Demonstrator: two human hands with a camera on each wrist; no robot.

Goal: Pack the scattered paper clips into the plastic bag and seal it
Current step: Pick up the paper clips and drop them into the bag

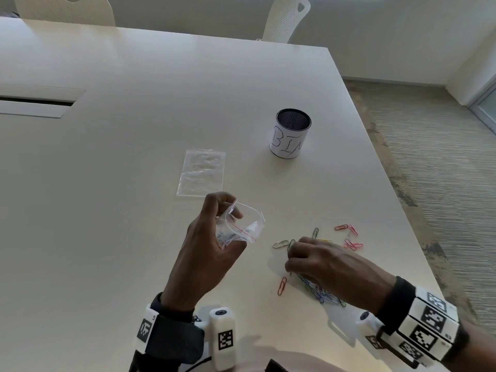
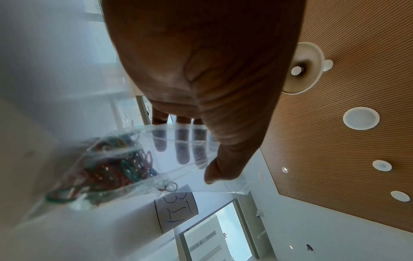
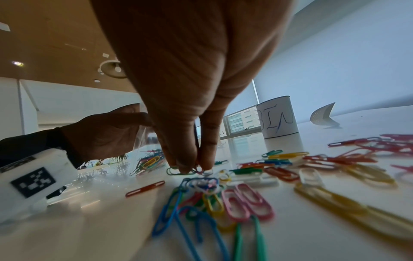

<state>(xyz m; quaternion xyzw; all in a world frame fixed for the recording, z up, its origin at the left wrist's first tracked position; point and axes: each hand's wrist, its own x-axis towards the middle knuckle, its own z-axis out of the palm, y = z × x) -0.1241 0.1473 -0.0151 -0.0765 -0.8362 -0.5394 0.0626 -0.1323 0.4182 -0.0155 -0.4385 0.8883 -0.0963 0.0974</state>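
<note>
My left hand holds a small clear zip bag just above the table, mouth open toward the right. Several coloured paper clips lie inside the bag, gripped between thumb and fingers of the left hand. My right hand reaches down into the scattered paper clips on the table. Its fingertips pinch a few clips against the tabletop. More loose clips lie around and under the right hand.
A second clear zip bag lies flat beyond my left hand. A white cup marked "BIN" stands farther back right, also the cup in the right wrist view. The table's right edge runs close to the clips.
</note>
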